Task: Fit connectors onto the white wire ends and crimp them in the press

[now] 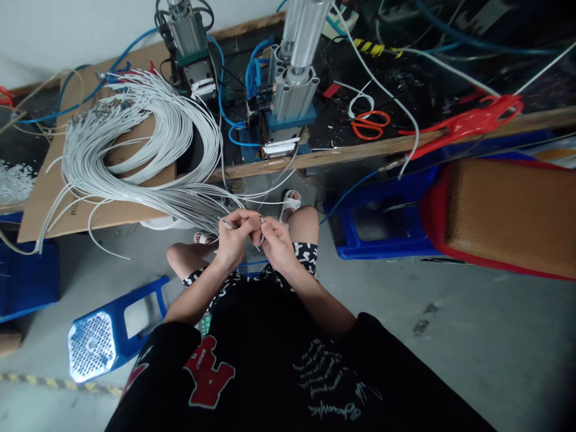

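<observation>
Above my lap, in front of the bench edge, both hands meet with their fingertips pinched together. My left hand [236,234] is closed on the end of a white cable, with a thin metallic piece showing between its fingers. Close against it, my right hand [275,241] pinches a small end piece too small to make out. A large coiled bundle of white cables [157,187] lies on a cardboard sheet [101,221] at the left of the bench, and its loose strands run toward my hands.
Two pneumatic presses [292,96] [186,45] stand on the bench [351,155]. Orange-handled scissors [369,126] and a red air gun [477,120] are on the right. Blue stools [119,327] stand on the floor, and a red crate with a brown cover [508,210] is at right.
</observation>
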Demonstrator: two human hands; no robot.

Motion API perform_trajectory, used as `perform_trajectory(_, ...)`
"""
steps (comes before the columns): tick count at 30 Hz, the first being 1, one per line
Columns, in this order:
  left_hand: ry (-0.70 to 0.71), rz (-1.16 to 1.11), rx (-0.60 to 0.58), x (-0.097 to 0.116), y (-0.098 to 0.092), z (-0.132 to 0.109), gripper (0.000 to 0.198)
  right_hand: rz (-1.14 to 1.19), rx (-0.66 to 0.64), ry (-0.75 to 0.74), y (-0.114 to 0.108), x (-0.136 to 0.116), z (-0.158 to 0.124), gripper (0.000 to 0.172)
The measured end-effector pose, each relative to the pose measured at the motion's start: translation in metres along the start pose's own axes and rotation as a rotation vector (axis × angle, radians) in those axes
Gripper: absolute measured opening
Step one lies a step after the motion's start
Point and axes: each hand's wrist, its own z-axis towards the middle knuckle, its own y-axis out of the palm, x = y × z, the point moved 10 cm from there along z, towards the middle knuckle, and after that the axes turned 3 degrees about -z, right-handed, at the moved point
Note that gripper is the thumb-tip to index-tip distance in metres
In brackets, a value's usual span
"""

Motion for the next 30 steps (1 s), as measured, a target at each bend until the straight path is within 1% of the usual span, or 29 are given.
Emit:
perform_trajectory(4, -0.099, -0.061, -0.011, -0.010, 0.001, -0.001, 0.027, -0.026, 0.013, 0.023, -0.003, 0.007, -0.001, 0.041)
perform_trajectory(7, -0.116, -0.025, -0.026, -0.011, 0.001, 0.000, 0.031, -0.050, 0.010, 0.005, -0.004, 0.006, 0.000, 0.042)
perform_trajectory(9, -0.071, 0.031, -0.022, -0.006, -0.001, 0.000, 0.033, -0.071, 0.005, -0.008, -0.004, 0.003, 0.000, 0.044)
perform_trajectory(14, 0.133, 0.219, 0.042, 0.012, -0.010, -0.003, 0.030, -0.149, -0.014, -0.033, -0.005, -0.007, 0.000, 0.045)
perform_trajectory(16, 0.173, 0.278, 0.055, 0.016, -0.013, -0.003, 0.028, -0.185, -0.027, -0.053, -0.005, -0.012, -0.001, 0.047)
perform_trajectory(19, 0.168, 0.303, 0.028, 0.017, -0.012, -0.001, 0.027, -0.200, -0.046, -0.068, -0.005, -0.017, -0.001, 0.047)
perform_trajectory(23, 0.143, 0.287, -0.050, 0.020, -0.007, 0.002, 0.026, -0.155, -0.069, -0.066, -0.003, -0.017, 0.000, 0.042)
perform_trajectory(30, 0.127, 0.285, -0.061, 0.022, -0.008, 0.005, 0.027, -0.115, -0.067, -0.030, -0.005, -0.011, 0.000, 0.041)
